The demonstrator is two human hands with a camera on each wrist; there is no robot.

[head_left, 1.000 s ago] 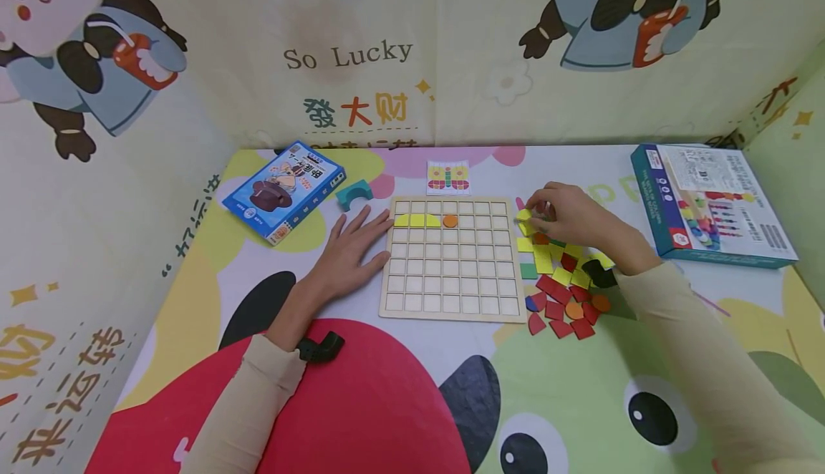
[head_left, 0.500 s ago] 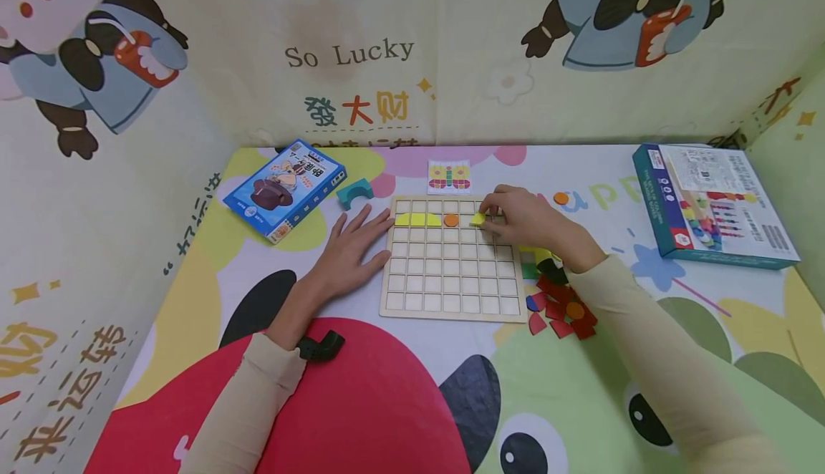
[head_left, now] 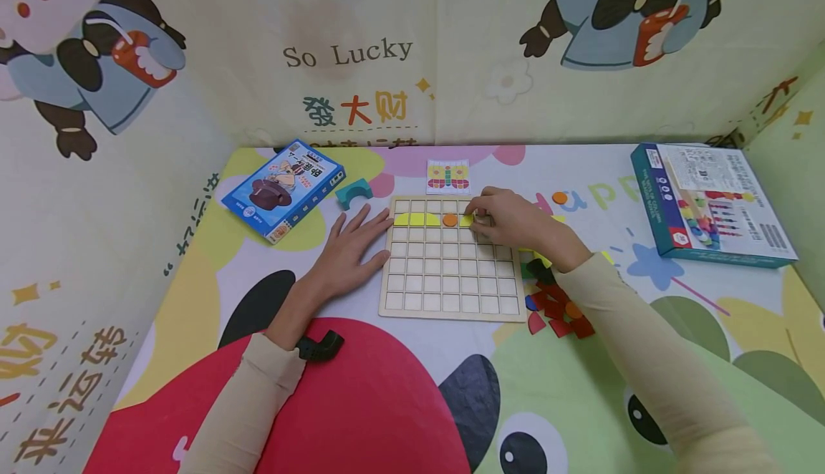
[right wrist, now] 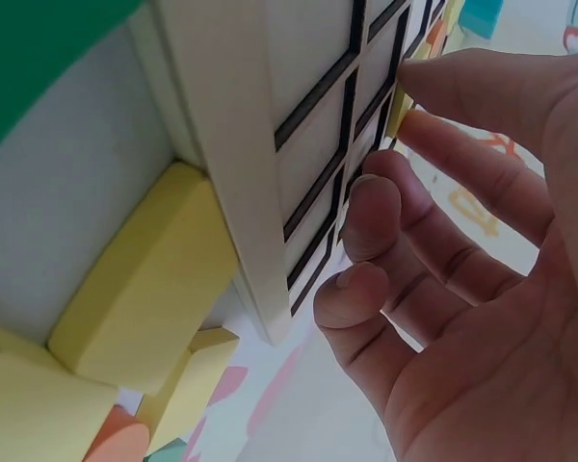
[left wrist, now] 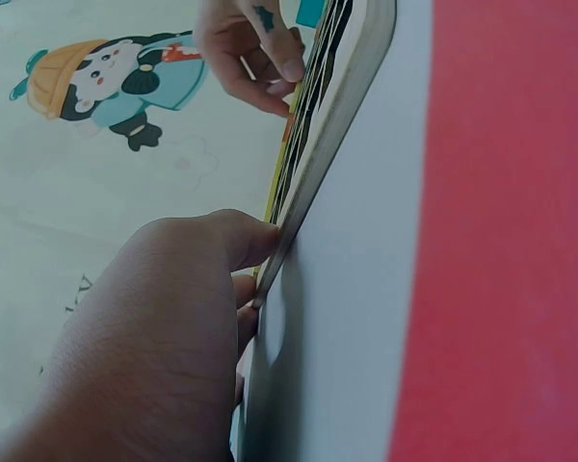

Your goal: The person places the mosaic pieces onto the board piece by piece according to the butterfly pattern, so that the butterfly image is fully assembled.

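A wooden grid board (head_left: pixel 451 318) lies in the middle of the table, with yellow pieces (head_left: pixel 419 220) and an orange disc (head_left: pixel 450 220) in its second row from the back. My right hand (head_left: pixel 512 220) is over that row and pinches a small yellow piece (head_left: pixel 465 221) between thumb and index finger, just right of the disc. In the right wrist view its other fingers curl loosely beside the grid. My left hand (head_left: pixel 348 255) lies spread at the board's left side. Thumb and fingertips touch the board's edge in the left wrist view.
Red pieces (head_left: pixel 561 313) and partly hidden yellow blocks (right wrist: pixel 149 279) lie right of the board. Behind it are a butterfly picture card (head_left: pixel 447 177) and a teal arch (head_left: pixel 354 193). A blue box (head_left: pixel 283 191) stands left, a larger box (head_left: pixel 722 209) right.
My right hand has carried a yellow piece from the pile on the right leftwards onto the board, beside the orange disc. The left hand has stayed at the board's edge.
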